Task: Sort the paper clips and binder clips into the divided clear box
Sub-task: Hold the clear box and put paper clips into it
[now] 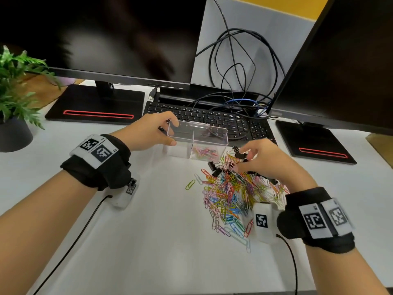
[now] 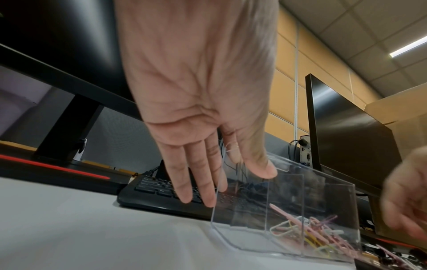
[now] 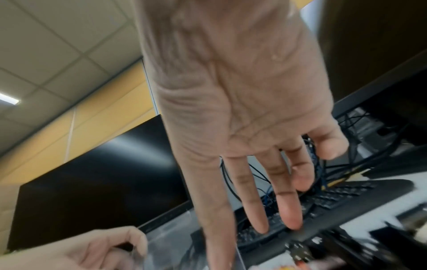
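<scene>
- The paper clips (image 1: 230,194) are lying in a loose coloured heap on the white table (image 1: 148,231), nearest the person, with one stray green clip sitting apart on the left of the heap.
- The right hand (image 1: 263,160) is working at the far edge of that heap, where the black binder clips (image 1: 214,167) are mixed in; its fingers are curling round a black binder clip in the head view, though the blurred right wrist view is showing them fairly straight, so how firm the hold is I cannot tell.
- To do this step well, I judge it should be lifting one binder clip free of the tangle, shaking off any wire clips hooked on it, before carrying it over.
- The left hand (image 1: 153,133) is gripping the left end of the divided clear box (image 1: 197,141), thumb on the near wall and fingers over the far rim, steadying it just beyond the heap and in front of the keyboard (image 1: 212,120).
- The right compartment is holding a few paper clips already; the left one is looking empty, so the binder clip probably belongs there.
- That hold is worth keeping, as the light box could skid or tip.
</scene>
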